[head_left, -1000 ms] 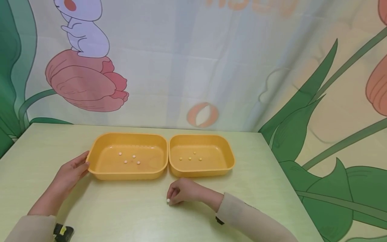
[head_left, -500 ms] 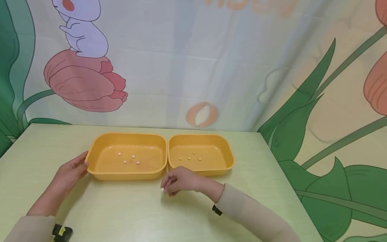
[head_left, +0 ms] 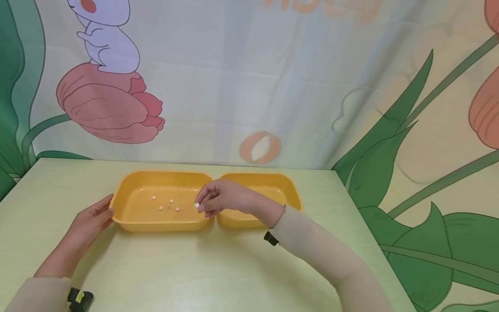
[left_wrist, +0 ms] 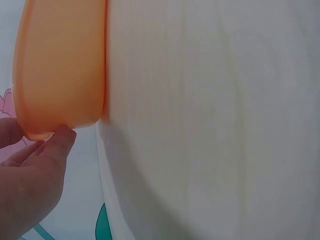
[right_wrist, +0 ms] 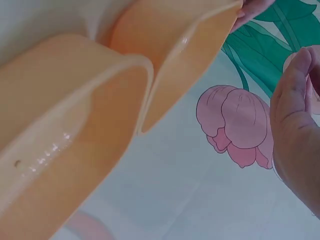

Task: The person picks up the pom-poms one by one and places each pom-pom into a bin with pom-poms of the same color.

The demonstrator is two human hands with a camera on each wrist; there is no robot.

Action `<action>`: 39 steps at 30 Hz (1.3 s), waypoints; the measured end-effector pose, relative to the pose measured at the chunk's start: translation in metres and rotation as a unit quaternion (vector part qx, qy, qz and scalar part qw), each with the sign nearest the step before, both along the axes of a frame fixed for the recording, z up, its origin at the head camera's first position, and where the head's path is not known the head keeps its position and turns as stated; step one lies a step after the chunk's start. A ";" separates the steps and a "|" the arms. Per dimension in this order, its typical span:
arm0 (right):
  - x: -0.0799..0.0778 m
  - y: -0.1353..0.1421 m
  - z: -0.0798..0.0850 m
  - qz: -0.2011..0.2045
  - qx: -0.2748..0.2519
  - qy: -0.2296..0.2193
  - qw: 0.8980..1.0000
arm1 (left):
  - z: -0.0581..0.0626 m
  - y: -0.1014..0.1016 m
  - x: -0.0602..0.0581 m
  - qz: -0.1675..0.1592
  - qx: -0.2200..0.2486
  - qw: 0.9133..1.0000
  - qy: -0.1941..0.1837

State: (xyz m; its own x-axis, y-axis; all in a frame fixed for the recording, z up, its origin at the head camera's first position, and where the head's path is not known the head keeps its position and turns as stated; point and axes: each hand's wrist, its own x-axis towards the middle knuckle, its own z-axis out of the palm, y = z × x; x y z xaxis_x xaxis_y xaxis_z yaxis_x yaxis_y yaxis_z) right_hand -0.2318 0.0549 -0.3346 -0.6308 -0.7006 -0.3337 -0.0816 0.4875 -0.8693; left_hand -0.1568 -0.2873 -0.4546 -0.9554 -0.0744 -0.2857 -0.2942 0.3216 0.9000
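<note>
In the head view, my right hand [head_left: 224,197] pinches a small white bead-like ball [head_left: 196,205] between thumb and index fingertips, over the right end of the larger yellow tray [head_left: 163,226]. Several similar pale balls [head_left: 171,201] lie spread on that tray's floor. At the tray's left end, my left hand [head_left: 89,221] holds the rim. The left wrist view shows its fingertips [left_wrist: 62,135] against the outer wall. Beneath my right forearm stands the smaller yellow tray [head_left: 286,195], partly covered. The right wrist view shows the right hand [right_wrist: 300,115], with the ball hidden.
Both trays stand side by side near the back of a pale table [head_left: 156,268], their ends close together. Behind the table hangs a printed curtain [head_left: 202,86] with a rabbit and flowers. A black wrist device [head_left: 80,300] sits by the left sleeve.
My right hand has risen from the table in front of the trays, forward and left over the larger tray, carrying the white ball. The left hand stays at the tray's end.
</note>
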 end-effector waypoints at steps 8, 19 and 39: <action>-0.023 -0.029 0.017 -0.009 -0.011 -0.004 1.000 | 0.001 0.000 0.000 0.005 -0.002 1.000 -0.006; -0.059 -0.071 0.044 0.006 0.023 0.012 1.000 | 0.003 0.001 -0.001 0.005 0.002 1.000 -0.006; -0.093 -0.113 0.036 0.001 0.077 -0.003 0.997 | 0.000 0.001 -0.002 0.005 0.002 1.000 -0.005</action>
